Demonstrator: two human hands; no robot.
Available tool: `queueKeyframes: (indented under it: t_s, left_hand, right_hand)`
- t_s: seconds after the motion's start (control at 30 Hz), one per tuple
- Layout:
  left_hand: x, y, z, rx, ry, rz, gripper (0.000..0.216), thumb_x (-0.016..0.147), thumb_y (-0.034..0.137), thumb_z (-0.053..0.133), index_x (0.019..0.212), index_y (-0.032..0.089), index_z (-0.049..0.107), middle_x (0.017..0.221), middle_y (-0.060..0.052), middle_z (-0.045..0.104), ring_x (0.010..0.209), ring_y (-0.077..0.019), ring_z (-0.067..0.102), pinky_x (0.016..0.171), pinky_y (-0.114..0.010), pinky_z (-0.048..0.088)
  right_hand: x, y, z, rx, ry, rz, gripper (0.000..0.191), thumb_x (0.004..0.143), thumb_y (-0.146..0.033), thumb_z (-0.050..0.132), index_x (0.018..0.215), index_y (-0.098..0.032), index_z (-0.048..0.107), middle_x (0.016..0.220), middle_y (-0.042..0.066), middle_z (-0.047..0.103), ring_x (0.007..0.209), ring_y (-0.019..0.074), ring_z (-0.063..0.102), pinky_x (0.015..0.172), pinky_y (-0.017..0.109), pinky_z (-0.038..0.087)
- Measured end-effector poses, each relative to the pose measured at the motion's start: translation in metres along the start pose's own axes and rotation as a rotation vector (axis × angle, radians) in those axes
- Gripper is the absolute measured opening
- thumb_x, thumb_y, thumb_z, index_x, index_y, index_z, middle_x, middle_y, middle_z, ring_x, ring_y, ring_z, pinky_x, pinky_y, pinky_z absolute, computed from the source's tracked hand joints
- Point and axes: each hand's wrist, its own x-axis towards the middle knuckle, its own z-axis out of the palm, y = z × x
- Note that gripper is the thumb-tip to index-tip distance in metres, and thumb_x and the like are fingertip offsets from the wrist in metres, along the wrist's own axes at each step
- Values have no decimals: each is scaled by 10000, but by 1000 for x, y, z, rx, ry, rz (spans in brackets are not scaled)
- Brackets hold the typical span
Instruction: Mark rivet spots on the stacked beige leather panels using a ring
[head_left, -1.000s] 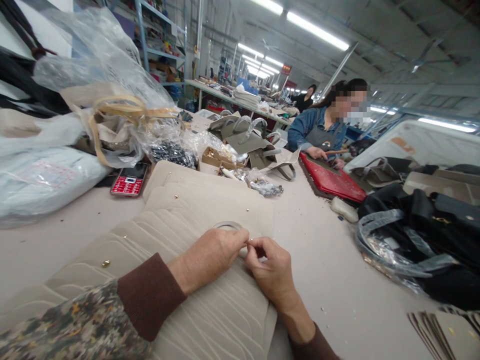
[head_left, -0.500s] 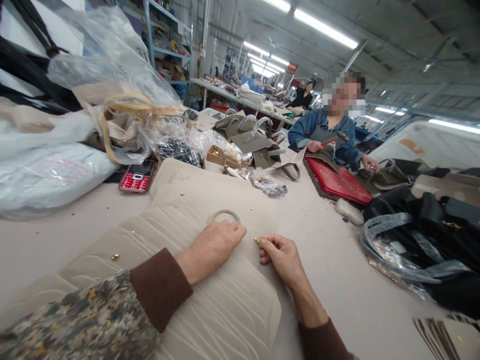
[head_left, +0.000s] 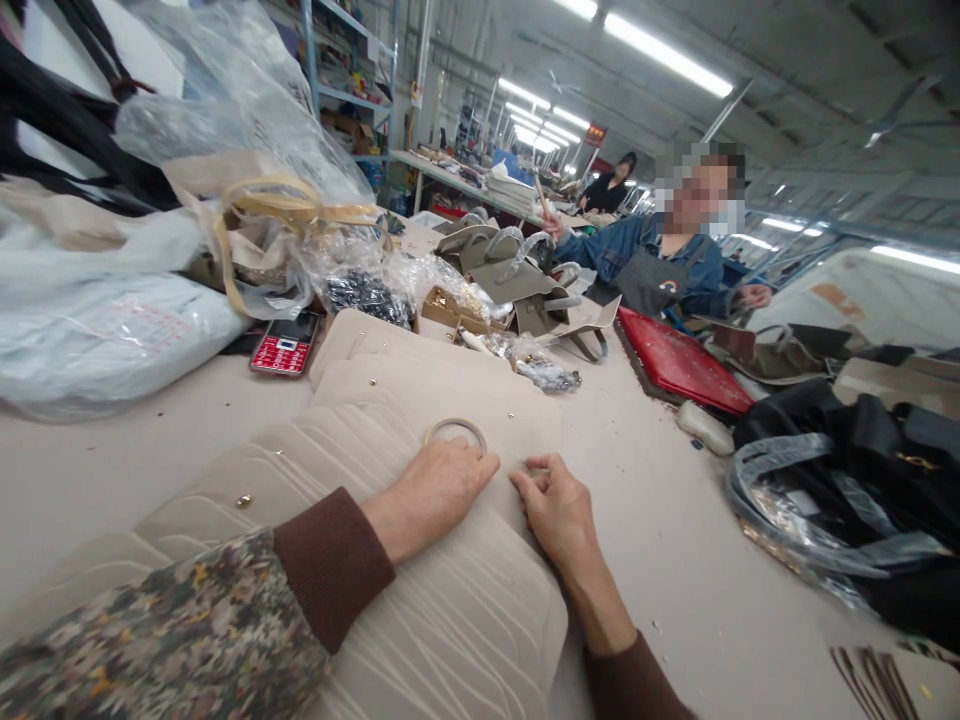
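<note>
My left hand (head_left: 439, 490) lies over a stack of beige panels (head_left: 457, 630), its fingers curled and pressed together. A thin ring like a narrow tape roll (head_left: 459, 424) rises behind the knuckles; its lower part is hidden, and the hand seems to grip it. Just to the right, my right hand (head_left: 559, 505) pinches at the right edge of an upper panel, thumb and forefinger close together. Whatever sits between those fingertips is hidden. Small gold studs dot the panels, one stud (head_left: 244, 501) being left of my left hand.
A red keypad phone (head_left: 283, 345), bagged goods (head_left: 112, 330) and a box of metal fittings (head_left: 442, 312) lie beyond the stack. Black bags (head_left: 862, 470) are on the right. Across the table, a co-worker (head_left: 652, 260) raises a tool beside a red slab (head_left: 682, 360).
The gold stud seen at my right fingertips is now hidden, and that hand's fingers have shifted at the panel edge. The co-worker's tool arm has swung out and up. The view has shifted slightly.
</note>
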Motion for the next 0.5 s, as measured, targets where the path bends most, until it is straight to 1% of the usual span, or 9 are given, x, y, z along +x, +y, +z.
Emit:
queueKeyframes:
  t_s: [0.07,0.13,0.2,0.27,0.33,0.43,0.5]
  left_hand:
    - [-1,-1,0,-6,15,3,135,917,93,448,906,167,560,846,-75,641,819,-256,601,690,-364,462]
    - [-1,-2,1,-9,31,5,141,906,81,450,902,168,560,833,-71,636,810,-253,595,690,-360,456]
    - [-2,-3,1,-8,43,6,146,894,70,454,899,170,559,821,-68,631,795,-250,589,684,-356,449]
    - [-2,-4,2,-7,48,12,153,887,62,453,895,172,558,810,-67,624,777,-245,583,676,-352,443]
    - [-2,-5,1,-14,52,23,152,894,69,447,887,174,556,798,-65,617,762,-242,577,671,-349,437]
    - [-2,-8,0,-54,57,22,147,915,90,437,889,178,552,806,-59,616,757,-231,571,668,-336,430]
    - [-2,-11,-3,-100,62,18,145,928,98,428,909,179,547,833,-53,621,764,-216,572,666,-319,427]
  right_hand:
    - [-4,4,-1,75,10,65,288,818,-411,598,963,-167,641,542,-22,627,443,158,563,454,254,444]
    - [-8,8,-1,150,-15,95,294,843,-442,571,915,-170,658,562,-8,640,456,158,570,452,254,451]
    - [-12,8,-1,150,-28,34,290,857,-430,557,848,-176,696,599,14,666,524,167,604,514,263,476]
    - [-13,6,0,76,9,-78,262,854,-385,568,815,-181,728,654,33,699,604,177,633,611,276,489]
    - [-11,2,2,5,53,-158,242,858,-339,562,799,-185,740,725,45,730,667,181,651,682,283,483]
    - [-6,-3,5,-37,59,-171,233,866,-301,553,793,-187,743,777,46,746,707,177,661,708,274,465]
    - [-5,-5,4,-49,9,-158,218,861,-295,568,792,-191,747,769,38,744,699,172,654,686,264,451]
